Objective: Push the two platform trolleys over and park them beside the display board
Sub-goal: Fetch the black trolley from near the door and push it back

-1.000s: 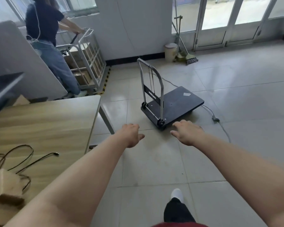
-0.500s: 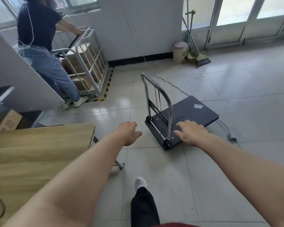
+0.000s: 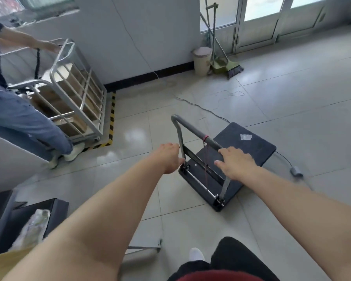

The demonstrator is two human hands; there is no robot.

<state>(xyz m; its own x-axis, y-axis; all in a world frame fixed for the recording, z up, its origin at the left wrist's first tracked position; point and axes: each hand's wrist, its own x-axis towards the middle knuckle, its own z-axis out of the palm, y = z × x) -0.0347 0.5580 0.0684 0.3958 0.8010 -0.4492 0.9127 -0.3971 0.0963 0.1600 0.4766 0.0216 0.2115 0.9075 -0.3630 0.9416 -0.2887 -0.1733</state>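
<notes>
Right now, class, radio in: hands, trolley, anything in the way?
Left hand open beside handle upright. Right hand on handle bar, grip unclear. Platform trolley unloaded. Cable by its far corner.

Around the platform trolley (image 3: pixel 239 148), bare tile lies open to its right and far side, while a cable (image 3: pixel 282 157) trails beside its right edge and a cage cart (image 3: pixel 77 94) with a person (image 3: pixel 18 114) blocks its left.

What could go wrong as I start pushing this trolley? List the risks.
1. A thin grey cable with a small adapter block lies on the tiles beside the black flat-deck platform trolley; the wheels could snag it.
2. Neither the left hand nor the right hand has closed on the grey metal handle bar; a push now could slip.
3. Another person's caged cart stands nearby.
</notes>
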